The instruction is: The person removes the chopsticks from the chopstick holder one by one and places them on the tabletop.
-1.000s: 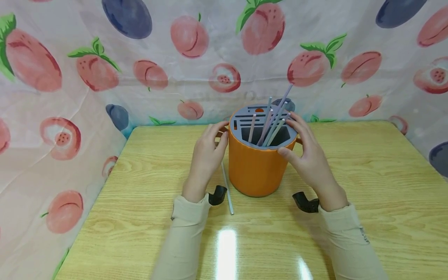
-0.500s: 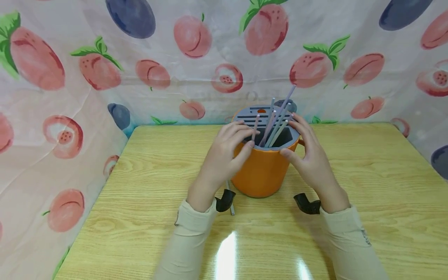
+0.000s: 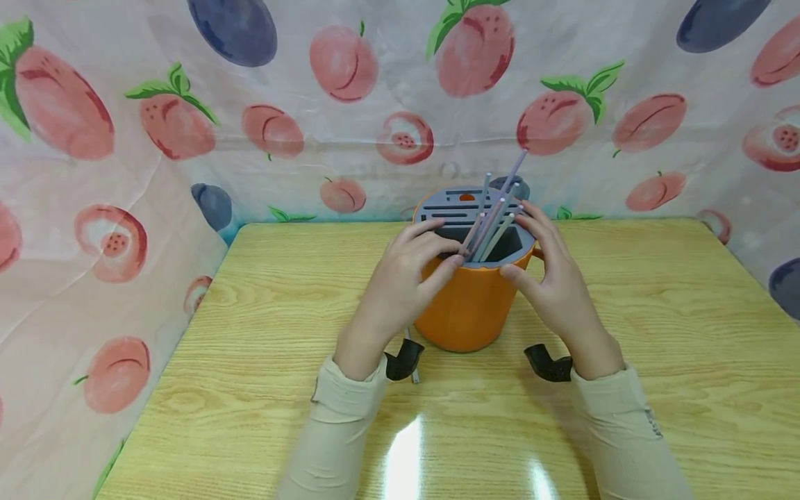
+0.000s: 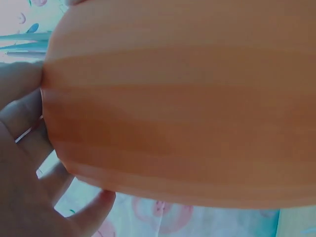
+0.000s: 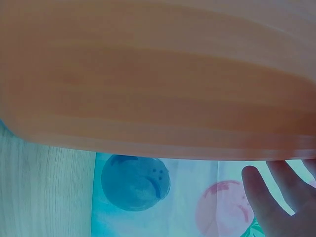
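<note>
An orange holder (image 3: 465, 305) with a grey slotted top (image 3: 445, 208) stands upright on the table. Several thin pastel sticks (image 3: 514, 173) lean to the right out of its front opening. Over the front left rim, my left hand (image 3: 403, 278) pinches a short pink stick (image 3: 477, 228) low down between thumb and fingertips. My right hand (image 3: 556, 267) holds the rim's right side, thumb in front and fingers behind. In the left wrist view the orange wall (image 4: 187, 108) hides the sticks' lower parts. Orange wall (image 5: 148, 84) also fills most of the right wrist view.
A pale stick (image 3: 415, 378) lies on the wooden table (image 3: 262, 298), left of the holder and partly hidden by my left wrist's black camera (image 3: 405, 360). Behind the table hangs a peach-patterned cloth (image 3: 337, 132). An orange handle (image 3: 538, 254) sticks out beside my right hand.
My left hand has left the holder's left side and moved right over the rim to the pink stick. That stick now leans right, against the others. My right hand stays put.
</note>
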### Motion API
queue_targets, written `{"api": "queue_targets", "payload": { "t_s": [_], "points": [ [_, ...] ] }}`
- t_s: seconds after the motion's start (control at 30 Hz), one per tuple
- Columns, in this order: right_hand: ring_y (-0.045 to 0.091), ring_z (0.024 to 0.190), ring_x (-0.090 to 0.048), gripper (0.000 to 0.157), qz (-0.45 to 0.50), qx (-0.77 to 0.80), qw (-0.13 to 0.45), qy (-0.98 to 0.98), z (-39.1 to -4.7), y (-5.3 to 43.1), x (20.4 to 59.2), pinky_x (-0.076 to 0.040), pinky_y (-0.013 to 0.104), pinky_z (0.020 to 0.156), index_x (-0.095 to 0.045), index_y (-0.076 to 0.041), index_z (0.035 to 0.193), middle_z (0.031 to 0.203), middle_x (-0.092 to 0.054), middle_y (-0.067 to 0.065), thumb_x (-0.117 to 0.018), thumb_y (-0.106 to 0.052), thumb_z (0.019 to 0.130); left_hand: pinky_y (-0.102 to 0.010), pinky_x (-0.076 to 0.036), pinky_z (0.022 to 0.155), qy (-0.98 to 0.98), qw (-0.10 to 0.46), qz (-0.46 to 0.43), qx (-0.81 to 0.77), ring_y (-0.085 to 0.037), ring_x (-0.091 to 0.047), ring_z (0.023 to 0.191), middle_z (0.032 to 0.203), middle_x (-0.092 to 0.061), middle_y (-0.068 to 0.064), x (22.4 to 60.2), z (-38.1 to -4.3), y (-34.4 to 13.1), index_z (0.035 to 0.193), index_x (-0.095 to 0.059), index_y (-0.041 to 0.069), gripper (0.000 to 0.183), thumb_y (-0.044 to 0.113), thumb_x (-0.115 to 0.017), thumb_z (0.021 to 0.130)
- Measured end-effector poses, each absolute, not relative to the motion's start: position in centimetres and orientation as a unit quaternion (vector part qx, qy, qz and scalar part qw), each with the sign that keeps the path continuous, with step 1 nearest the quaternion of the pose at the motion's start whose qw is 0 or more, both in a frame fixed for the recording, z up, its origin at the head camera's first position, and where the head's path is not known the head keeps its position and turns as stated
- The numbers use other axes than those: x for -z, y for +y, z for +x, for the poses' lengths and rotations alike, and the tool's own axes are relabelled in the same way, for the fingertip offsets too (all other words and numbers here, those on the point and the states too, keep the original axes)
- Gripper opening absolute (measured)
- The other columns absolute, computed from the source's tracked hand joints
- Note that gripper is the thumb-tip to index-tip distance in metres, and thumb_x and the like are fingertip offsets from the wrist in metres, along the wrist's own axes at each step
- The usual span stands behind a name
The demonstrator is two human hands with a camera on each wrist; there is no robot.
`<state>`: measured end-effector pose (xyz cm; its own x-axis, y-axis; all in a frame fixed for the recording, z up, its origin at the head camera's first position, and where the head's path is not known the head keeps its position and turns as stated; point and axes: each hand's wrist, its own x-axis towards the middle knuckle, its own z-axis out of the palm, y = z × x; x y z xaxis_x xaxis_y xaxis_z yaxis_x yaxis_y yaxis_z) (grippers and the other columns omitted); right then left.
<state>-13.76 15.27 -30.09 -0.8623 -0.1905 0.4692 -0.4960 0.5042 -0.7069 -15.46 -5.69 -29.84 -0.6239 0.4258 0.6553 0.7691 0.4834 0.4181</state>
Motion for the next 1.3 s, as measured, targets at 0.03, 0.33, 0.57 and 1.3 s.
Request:
{"api": "queue_targets", "payload": {
  "t_s": [0.03, 0.33, 0.57, 1.3],
  "points": [
    [0.013, 0.13, -0.022, 0.059, 0.202, -0.455, 0.168, -0.85, -13.8, 15.3, 30.1, -0.03, 0.052, 0.094, -0.032, -0.005, 0.136, 0.146, -0.018, -0.004, -0.059, -0.022, 0.087, -0.031, -0.021, 0.104, -0.826, 0.238, -0.359, 0.363, -0.016, -0.039, 0.121, 0.098, -0.063, 0.003, 29.8, -15.5, -5.7, 0.096, -0.065, 0.012, 0.018, 0.024, -0.053, 0.09],
    [0.013, 0.129, -0.023, 0.059, 0.198, -0.458, 0.166, -0.851, -13.7, 15.2, 30.1, -0.03, 0.052, 0.094, -0.033, -0.005, 0.136, 0.146, -0.018, 0.0, -0.06, -0.022, 0.086, -0.023, -0.044, 0.083, -0.763, 0.204, -0.301, 0.534, -0.005, -0.053, 0.097, 0.098, -0.062, 0.006, 29.6, -15.3, -6.2, 0.1, -0.063, 0.011, 0.016, 0.019, -0.056, 0.088],
    [0.012, 0.13, -0.021, 0.061, 0.2, -0.46, 0.16, -0.85, -14.2, 15.6, 30.6, -0.03, 0.053, 0.094, -0.033, -0.008, 0.137, 0.146, -0.017, -0.008, -0.061, -0.024, 0.085, -0.028, -0.045, 0.082, -0.718, 0.194, -0.275, 0.609, -0.012, -0.054, 0.095, 0.093, -0.064, -0.005, 27.8, -13.9, -6.2, 0.099, -0.062, 0.003, 0.014, 0.009, -0.056, 0.088],
    [0.014, 0.129, -0.023, 0.059, 0.202, -0.46, 0.166, -0.849, -13.7, 15.1, 29.9, -0.031, 0.051, 0.094, -0.034, -0.005, 0.136, 0.146, -0.018, -0.004, -0.06, -0.021, 0.086, -0.042, -0.051, 0.067, -0.46, 0.447, -0.227, 0.732, -0.034, -0.056, 0.073, 0.082, -0.054, -0.021, 24.8, -12.3, -10.0, 0.1, -0.054, -0.005, 0.015, 0.003, -0.052, 0.088]
  ]
}}
